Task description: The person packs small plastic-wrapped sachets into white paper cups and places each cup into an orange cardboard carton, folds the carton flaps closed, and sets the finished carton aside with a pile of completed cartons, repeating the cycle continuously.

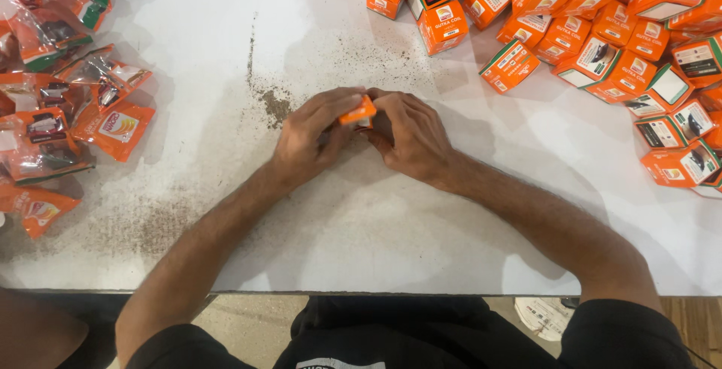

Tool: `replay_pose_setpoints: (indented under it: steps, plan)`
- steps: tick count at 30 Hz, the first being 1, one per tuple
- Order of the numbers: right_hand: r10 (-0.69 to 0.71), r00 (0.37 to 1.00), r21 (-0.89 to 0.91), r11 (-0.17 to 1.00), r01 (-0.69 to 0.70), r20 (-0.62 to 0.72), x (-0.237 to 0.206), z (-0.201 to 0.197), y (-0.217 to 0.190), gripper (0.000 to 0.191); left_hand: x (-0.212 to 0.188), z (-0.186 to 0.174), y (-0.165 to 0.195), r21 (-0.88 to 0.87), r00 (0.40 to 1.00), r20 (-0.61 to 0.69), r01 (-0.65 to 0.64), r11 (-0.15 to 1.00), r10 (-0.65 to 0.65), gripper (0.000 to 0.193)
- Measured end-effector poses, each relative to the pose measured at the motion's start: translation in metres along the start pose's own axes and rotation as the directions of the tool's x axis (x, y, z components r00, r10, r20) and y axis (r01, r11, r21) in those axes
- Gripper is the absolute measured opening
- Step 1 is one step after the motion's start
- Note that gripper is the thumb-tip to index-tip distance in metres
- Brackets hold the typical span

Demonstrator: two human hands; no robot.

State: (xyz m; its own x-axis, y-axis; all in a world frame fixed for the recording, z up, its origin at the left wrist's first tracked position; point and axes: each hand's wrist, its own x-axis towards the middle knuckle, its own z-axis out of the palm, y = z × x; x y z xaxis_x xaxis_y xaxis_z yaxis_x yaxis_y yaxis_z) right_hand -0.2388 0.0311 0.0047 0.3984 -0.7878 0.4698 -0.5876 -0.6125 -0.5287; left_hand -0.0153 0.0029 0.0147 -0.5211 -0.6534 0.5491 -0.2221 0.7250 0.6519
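Crinkly clear-and-orange pouches (53,98) lie at my far left on the gritty white table (361,218). My left hand (308,139) and right hand (410,139) pinch one small orange carton (358,112) at mid-table; squeezing harder could crush its thin card. Glossy square boxes (602,30) pile at right.

Over the middle of the white desk (361,218), the left hand (312,137) and the right hand (410,134) meet, fingers closed together around a small orange box (358,111) that is mostly hidden between them. A heap of orange boxes (602,45) lies at the far right, and orange plastic packets (60,91) are scattered along the left edge. A patch of dark grit (274,102) sits just left of the hands.
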Motion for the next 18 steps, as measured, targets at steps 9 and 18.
replay_pose_setpoints:
  steps: [9,18]
  plan:
    - [0.018,1.000,-0.005,1.000,-0.018,0.012,0.000,-0.001,-0.002,0.066,-0.005,0.006,-0.006,0.095,0.999,-0.039,0.011,0.995,-0.007,0.025]
    - [-0.046,0.998,-0.026,0.999,0.047,0.039,0.005,-0.002,-0.005,0.066,-0.015,0.014,-0.013,0.218,0.988,-0.114,-0.076,0.973,0.103,0.017]
